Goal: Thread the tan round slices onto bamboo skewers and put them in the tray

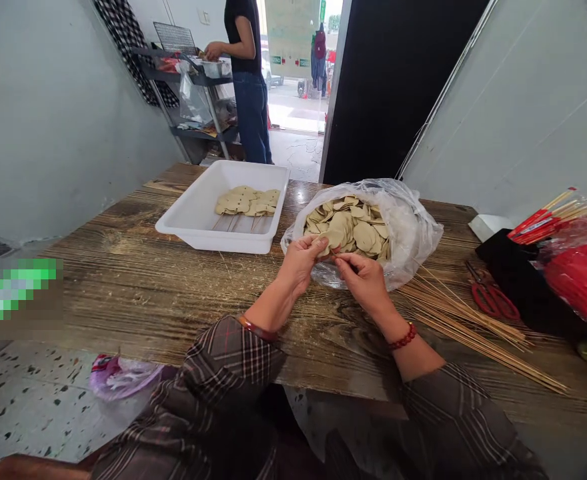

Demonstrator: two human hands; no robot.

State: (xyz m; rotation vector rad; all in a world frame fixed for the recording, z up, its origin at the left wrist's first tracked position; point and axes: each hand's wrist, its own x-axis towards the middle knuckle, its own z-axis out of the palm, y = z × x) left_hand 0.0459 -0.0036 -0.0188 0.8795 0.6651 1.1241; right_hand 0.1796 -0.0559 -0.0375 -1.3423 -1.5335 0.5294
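My left hand (299, 261) is closed on a few thin, round, pale beige slices (329, 240), held over the near edge of a clear plastic bag (408, 227). Right beside it my right hand (363, 279) pinches what looks like a thin bamboo skewer, mostly hidden by the fingers, against the slices. Many loose slices (366, 237) of the same kind fill the open bag. To the left, a white tray (183, 217) holds skewered slices (246, 200), their sticks pointing towards me.
Long bamboo skewers (473, 327) lie loose on the wooden table (138, 293) at right. Beyond them are red-handled scissors (496, 300), a black box (508, 257) and a red plastic-wrapped bundle (581, 280). A person (248, 73) stands by a shelf cart (198, 77) behind the table.
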